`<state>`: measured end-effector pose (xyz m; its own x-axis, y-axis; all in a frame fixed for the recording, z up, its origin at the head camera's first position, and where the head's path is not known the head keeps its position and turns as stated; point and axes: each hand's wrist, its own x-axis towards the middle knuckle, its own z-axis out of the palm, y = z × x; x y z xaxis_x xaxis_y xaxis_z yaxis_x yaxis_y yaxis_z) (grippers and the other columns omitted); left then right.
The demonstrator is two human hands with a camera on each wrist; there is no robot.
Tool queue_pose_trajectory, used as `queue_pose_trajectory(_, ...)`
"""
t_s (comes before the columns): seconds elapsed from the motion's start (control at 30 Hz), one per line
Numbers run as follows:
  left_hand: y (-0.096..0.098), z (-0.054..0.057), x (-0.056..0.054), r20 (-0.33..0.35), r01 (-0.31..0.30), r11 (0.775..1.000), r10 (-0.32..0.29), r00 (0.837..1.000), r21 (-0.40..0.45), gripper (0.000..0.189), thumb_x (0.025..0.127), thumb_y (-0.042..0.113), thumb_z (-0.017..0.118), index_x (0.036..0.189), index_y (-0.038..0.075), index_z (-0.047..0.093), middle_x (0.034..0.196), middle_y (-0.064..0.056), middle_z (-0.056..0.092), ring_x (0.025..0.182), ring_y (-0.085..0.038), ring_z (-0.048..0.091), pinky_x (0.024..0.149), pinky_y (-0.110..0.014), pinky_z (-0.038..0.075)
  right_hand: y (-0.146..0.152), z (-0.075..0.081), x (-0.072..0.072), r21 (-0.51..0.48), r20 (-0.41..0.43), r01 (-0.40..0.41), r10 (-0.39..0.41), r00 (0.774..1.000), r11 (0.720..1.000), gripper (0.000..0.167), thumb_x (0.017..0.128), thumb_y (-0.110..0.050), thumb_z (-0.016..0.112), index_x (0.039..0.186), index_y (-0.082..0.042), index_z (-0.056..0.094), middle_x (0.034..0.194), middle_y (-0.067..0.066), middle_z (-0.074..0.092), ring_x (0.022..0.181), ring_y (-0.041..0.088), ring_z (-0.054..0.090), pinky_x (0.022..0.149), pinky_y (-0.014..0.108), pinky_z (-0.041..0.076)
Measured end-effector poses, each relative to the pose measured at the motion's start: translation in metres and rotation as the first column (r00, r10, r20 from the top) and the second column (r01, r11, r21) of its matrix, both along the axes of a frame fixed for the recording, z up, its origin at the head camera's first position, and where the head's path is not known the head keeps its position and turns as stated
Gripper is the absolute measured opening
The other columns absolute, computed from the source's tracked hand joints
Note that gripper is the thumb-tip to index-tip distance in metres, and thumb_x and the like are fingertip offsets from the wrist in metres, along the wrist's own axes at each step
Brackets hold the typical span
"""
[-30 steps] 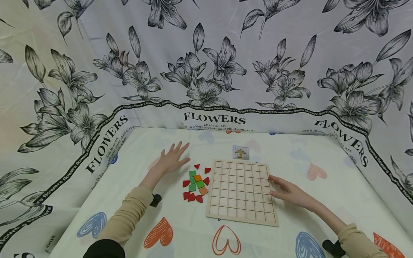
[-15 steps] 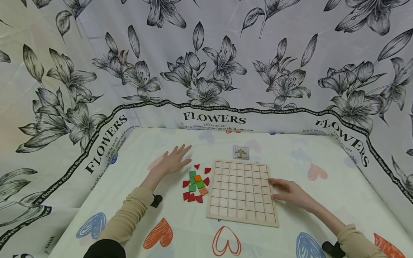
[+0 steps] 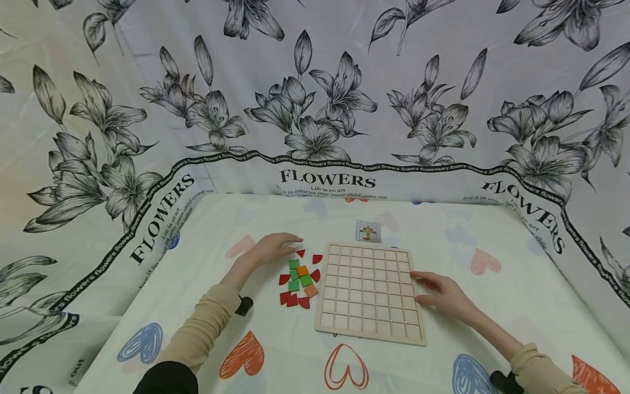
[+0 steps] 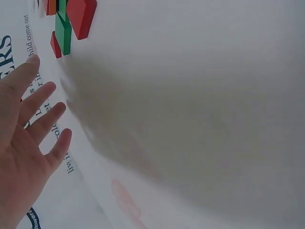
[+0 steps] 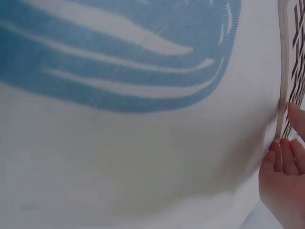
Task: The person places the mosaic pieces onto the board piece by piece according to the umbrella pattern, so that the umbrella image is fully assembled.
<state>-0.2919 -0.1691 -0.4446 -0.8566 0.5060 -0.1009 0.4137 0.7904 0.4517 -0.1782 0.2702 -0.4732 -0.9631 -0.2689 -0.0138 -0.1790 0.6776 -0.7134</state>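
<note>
Left hand (image 3: 272, 248) holds nothing, fingers apart, near red triangle (image 3: 301, 253). Right hand (image 3: 445, 295) relaxed against grid board's (image 3: 368, 299) right edge, not clamped. Suggest light steadying, pinching pieces (image 3: 293, 285) singly by sides. Gap pieces-to-board tight; more room leftward. Card (image 3: 368, 231) beyond far edge.

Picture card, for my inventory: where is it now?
In the head view, slightly right of centre, the picture card lies just beyond the wooden grid board.

The board (image 5: 289, 47) — cut off in the right wrist view; the card (image 3: 368, 232) — detail too small to tell.
</note>
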Motion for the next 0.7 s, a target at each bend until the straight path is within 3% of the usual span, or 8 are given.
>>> queue_pose_trajectory(0.2, 0.004, -0.005, -0.003, -0.024, 0.013, 1.0, -0.013, 1.0, 0.006, 0.031, 0.092, 0.018, 0.061, 0.123, 0.014, 0.064, 0.123, -0.007, 0.064, 0.114, -0.025, 0.057, 0.1, -0.043, 0.043, -0.002, -0.001, 0.001, -0.016, -0.009, 0.011, -0.012, 1.0, 1.0, 0.057, 0.08, -0.014, 0.074, 0.132, -0.002, 0.053, 0.133, 0.019, 0.056, 0.121, 0.037, 0.053, 0.099, 0.046, 0.042)
queue_pose_trajectory(0.4, 0.005, -0.011, -0.01, -0.06, 0.081, 0.997, -0.08, 0.995, 0.012, 0.031, 0.089, 0.015, 0.066, 0.119, 0.013, 0.067, 0.111, -0.007, 0.064, 0.099, -0.022, 0.058, 0.089, -0.036, 0.047, -0.002, -0.001, 0.002, -0.02, -0.015, 0.014, -0.014, 1.0, 1.0, 0.057, 0.081, -0.012, 0.073, 0.133, -0.001, 0.053, 0.133, 0.019, 0.056, 0.12, 0.037, 0.054, 0.098, 0.045, 0.042)
queue_pose_trajectory(0.53, 0.007, -0.013, -0.013, -0.069, 0.102, 0.995, -0.101, 0.993, 0.011, 0.029, 0.087, 0.014, 0.068, 0.116, 0.015, 0.069, 0.106, -0.008, 0.061, 0.094, -0.022, 0.057, 0.082, -0.031, 0.046, -0.002, -0.002, 0.002, -0.021, -0.024, 0.013, -0.014, 1.0, 1.0, 0.056, 0.081, -0.012, 0.073, 0.132, -0.001, 0.053, 0.133, 0.019, 0.056, 0.121, 0.037, 0.053, 0.098, 0.045, 0.042)
queue_pose_trajectory(0.7, 0.009, -0.014, -0.014, -0.075, 0.101, 0.995, -0.101, 0.992, -0.007, 0.025, 0.085, 0.013, 0.07, 0.109, 0.016, 0.073, 0.103, -0.007, 0.06, 0.093, -0.02, 0.055, 0.081, -0.031, 0.045, -0.001, -0.004, 0.002, -0.007, -0.035, 0.011, -0.011, 0.999, 1.0, 0.056, 0.08, -0.012, 0.073, 0.132, -0.001, 0.054, 0.133, 0.018, 0.056, 0.12, 0.037, 0.054, 0.098, 0.045, 0.043)
